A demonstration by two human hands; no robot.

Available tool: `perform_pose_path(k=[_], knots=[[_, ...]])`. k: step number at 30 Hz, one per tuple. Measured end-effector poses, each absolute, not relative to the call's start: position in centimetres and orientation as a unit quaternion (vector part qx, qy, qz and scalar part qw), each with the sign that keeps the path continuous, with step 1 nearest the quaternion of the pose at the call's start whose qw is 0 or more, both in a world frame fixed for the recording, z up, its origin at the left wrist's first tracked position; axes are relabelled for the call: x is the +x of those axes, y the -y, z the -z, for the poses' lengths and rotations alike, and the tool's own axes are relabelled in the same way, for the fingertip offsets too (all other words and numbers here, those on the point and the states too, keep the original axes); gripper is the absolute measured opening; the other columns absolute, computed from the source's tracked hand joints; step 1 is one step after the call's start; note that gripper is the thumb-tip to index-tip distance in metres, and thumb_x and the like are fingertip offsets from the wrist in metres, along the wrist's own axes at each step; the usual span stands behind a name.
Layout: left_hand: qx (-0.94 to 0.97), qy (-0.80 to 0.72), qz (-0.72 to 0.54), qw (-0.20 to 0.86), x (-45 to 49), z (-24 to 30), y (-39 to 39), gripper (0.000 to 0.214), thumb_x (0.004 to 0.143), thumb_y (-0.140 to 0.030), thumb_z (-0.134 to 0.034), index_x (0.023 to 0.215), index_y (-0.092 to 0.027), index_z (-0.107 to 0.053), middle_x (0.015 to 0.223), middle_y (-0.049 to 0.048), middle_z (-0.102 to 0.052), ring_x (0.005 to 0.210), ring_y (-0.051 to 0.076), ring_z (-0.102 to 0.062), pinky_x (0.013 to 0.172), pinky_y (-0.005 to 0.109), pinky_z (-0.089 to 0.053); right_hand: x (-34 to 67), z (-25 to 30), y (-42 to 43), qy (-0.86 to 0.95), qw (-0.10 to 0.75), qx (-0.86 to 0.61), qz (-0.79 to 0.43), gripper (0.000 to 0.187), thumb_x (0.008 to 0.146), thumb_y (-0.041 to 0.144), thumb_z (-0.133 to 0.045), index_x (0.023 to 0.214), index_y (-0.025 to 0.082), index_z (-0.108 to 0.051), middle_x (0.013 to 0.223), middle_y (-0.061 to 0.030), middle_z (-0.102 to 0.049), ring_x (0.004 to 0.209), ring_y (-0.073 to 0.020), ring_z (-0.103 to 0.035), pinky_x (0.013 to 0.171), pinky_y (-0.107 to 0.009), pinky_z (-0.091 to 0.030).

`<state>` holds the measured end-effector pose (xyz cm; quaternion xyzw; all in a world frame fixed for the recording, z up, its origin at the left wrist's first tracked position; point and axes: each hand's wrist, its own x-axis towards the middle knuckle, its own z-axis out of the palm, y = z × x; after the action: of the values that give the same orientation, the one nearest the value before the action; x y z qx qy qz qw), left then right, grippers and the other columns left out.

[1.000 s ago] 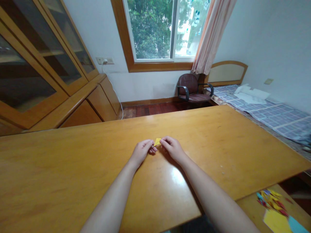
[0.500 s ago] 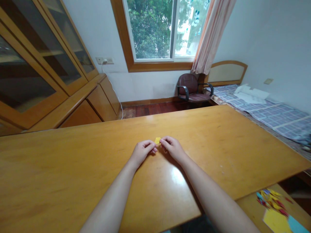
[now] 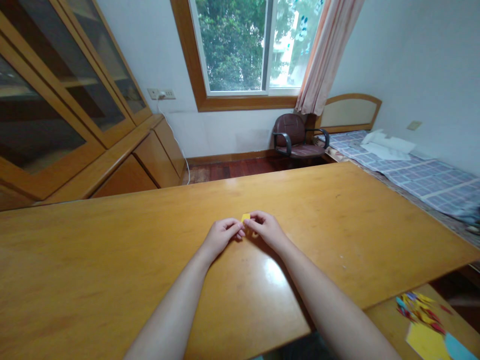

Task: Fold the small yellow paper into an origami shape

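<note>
A small folded piece of yellow paper sits between my two hands on the wooden table, near its middle. My left hand pinches it from the left with closed fingers. My right hand pinches it from the right, fingers curled over it. Only a small yellow corner shows above the fingertips; the rest is hidden by the fingers.
A lower wooden surface at the bottom right holds a pile of small coloured paper pieces and flat yellow and blue sheets. Beyond the table stand a dark office chair, a bed and glass-door cabinets.
My fingers have closed in over the yellow paper, so less of it shows now. Both hands stay at the same place on the table.
</note>
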<state>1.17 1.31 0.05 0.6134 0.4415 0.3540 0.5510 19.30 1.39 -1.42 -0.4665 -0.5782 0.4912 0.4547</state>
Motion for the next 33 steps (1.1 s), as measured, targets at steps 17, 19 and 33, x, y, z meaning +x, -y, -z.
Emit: perform_pose_path(k=[17, 19, 33], knots=[[0.639, -0.425, -0.336, 0.547, 1.1, 0.0, -1.3, 0.032, 0.085, -0.042, -0.057, 0.080, -0.013, -0.068, 0.071, 0.0067, -0.071, 0.065, 0.016, -0.064, 0.065, 0.026, -0.050, 19.4, 0.3, -1.0, 0.574, 0.465, -0.471, -0.483, 0.029, 0.074, 0.043, -0.070, 0.067, 0.016, -0.064, 0.062, -0.0004, -0.061, 0.059, -0.0124, -0.052, 0.058, -0.024, -0.039], [0.638, -0.421, -0.336, 0.550, 1.1, 0.1, -1.3, 0.035, 0.087, -0.043, -0.054, 0.078, -0.013, -0.068, 0.072, 0.0077, -0.072, 0.065, 0.016, -0.065, 0.065, 0.027, -0.050, 19.4, 0.5, -1.1, 0.564, 0.467, -0.468, -0.495, 0.030, 0.073, 0.044, -0.070, 0.068, 0.015, -0.063, 0.062, -0.0002, -0.061, 0.058, -0.0121, -0.052, 0.058, -0.024, -0.039], [0.689, -0.447, -0.323, 0.470, 1.1, 0.2, -1.0, 0.027, 0.084, -0.040, -0.062, 0.083, -0.015, -0.071, 0.078, 0.0058, -0.074, 0.071, 0.017, -0.067, 0.069, 0.025, -0.051, 19.3, 0.4, -1.2, 0.542, 0.475, -0.472, -0.508, 0.031, 0.070, 0.044, -0.072, 0.063, 0.015, -0.062, 0.058, 0.0018, -0.056, 0.056, -0.0109, -0.048, 0.057, -0.025, -0.035]])
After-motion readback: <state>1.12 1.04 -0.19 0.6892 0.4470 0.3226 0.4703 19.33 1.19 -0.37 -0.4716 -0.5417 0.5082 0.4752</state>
